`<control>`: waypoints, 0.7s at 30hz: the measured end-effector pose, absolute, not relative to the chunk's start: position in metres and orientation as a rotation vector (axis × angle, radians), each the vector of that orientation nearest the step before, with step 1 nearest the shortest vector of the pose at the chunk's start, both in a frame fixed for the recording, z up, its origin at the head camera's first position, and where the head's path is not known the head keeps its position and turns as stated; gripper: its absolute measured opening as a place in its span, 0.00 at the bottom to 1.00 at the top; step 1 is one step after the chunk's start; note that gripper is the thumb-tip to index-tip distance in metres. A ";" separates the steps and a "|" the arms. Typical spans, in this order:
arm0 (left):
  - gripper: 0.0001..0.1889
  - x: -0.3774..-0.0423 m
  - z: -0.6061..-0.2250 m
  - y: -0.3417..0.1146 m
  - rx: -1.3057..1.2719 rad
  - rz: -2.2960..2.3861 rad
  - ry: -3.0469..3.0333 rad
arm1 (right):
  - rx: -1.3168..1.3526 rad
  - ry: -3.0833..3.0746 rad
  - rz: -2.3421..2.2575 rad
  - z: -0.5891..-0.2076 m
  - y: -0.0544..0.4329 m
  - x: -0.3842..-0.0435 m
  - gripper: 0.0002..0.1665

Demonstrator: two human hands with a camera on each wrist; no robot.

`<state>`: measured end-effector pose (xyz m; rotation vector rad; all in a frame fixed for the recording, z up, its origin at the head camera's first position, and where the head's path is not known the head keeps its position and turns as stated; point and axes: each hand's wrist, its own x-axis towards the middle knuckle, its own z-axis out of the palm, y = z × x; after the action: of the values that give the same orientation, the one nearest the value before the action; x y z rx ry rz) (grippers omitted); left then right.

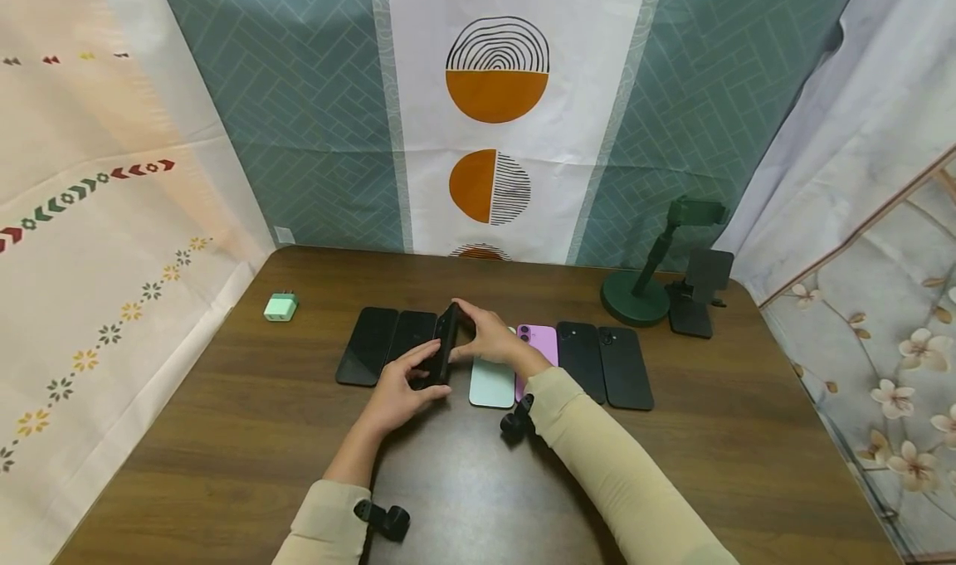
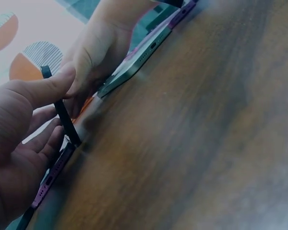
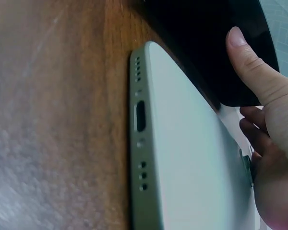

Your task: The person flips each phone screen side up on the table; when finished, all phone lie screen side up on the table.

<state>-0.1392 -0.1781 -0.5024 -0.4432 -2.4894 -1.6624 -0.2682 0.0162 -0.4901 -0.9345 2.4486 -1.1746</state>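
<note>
A black phone (image 1: 446,341) stands tilted on its long edge between my two hands, in the middle of a row of phones. My left hand (image 1: 397,392) grips it from the near left; in the left wrist view the thumb (image 2: 50,88) lies across it, with fingers on the other side. At the far right end my right hand (image 1: 491,338) holds it. The right wrist view shows that thumb (image 3: 249,60) flat on the phone's dark face. Just right of it lies a mint phone (image 3: 182,143), back up, partly under my right hand.
Two black phones (image 1: 368,346) lie to the left. A lilac phone (image 1: 539,341), partly behind my right wrist, and two dark phones (image 1: 626,367) lie to the right. Farther back stand a green phone stand (image 1: 635,298) and a dark folding stand (image 1: 702,287). A mint charger (image 1: 280,307) sits far left.
</note>
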 end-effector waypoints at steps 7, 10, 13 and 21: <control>0.38 -0.141 -0.502 -0.178 -0.444 -1.705 -2.484 | -0.934 2.468 -1.204 -0.490 0.018 -0.269 0.63; 0.38 -0.141 -0.503 -0.177 -0.452 -1.725 -2.468 | -0.960 2.464 -1.181 -0.490 0.020 -0.270 0.64; 0.39 -0.141 -0.503 -0.175 -0.449 -1.756 -2.455 | -0.986 2.441 -1.143 -0.490 0.023 -0.270 0.67; 0.38 -0.143 -0.502 -0.169 -0.481 -1.823 -2.412 | -0.980 2.435 -1.141 -0.489 0.026 -0.271 0.69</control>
<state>-0.1427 -0.1688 -0.5017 -0.4815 -2.4122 -1.8227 -0.2709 0.0256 -0.4891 -0.9797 2.4347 -1.1406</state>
